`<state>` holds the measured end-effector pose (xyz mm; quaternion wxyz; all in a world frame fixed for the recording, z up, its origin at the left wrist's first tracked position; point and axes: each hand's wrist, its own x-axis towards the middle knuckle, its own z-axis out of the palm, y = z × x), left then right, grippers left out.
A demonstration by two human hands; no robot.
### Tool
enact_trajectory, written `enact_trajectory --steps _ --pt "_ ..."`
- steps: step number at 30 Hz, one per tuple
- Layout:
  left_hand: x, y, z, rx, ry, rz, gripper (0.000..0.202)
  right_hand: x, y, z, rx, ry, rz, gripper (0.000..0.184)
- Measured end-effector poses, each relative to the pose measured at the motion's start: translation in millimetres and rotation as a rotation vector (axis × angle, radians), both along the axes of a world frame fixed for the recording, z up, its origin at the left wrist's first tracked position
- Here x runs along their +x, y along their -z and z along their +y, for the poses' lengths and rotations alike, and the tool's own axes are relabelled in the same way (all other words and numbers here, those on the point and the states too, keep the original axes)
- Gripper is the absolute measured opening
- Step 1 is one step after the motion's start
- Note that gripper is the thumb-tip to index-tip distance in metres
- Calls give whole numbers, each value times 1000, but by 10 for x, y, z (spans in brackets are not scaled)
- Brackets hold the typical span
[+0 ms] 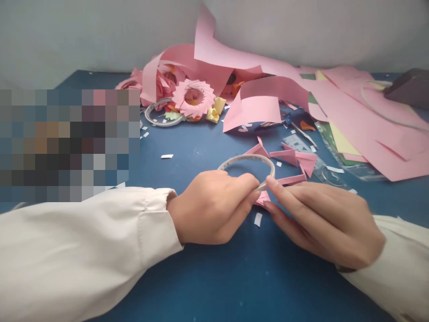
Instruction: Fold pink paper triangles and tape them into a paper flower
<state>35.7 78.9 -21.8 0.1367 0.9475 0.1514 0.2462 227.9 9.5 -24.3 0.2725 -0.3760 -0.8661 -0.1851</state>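
A thin roll of tape with printing on its inner ring is held up over the table. My left hand is closed on its near edge, thumb and index finger pinching it. At the roll's right side, my right hand has its index fingertip against the rim, with the thumb a little below and the other fingers bent together. A small folded pink paper piece shows between the two hands, close to the right thumb. Just beyond the roll lie several folded pink paper pieces.
Behind are a pleated pink paper ring, a second tape roll, a yellow folded piece and curled pink sheets. Scissors, a clear ruler and stacked paper lie right. White scraps dot the blue table.
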Motion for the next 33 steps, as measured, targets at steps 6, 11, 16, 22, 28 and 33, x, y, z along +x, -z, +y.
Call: enact_trajectory --steps 6,11,16,22,28,33 --pt "14 -11 -25 205 3 -73 16 129 -35 -86 -146 -96 -5 32" --pt "10 -28 -41 244 -8 -74 18 179 -52 -132 -204 -150 0 33" --pt "-3 -49 -40 386 64 -47 18 156 -62 -130 -258 -161 70 31" --pt "20 -78 -105 240 34 -88 16 94 -44 -140 -245 -182 66 16" --pt "29 -171 -175 -17 12 -96 16 -7 -17 -242 -106 -108 144 29" --pt "29 -210 -224 -102 -3 -115 17 -15 -98 -257 -73 -54 65 28"
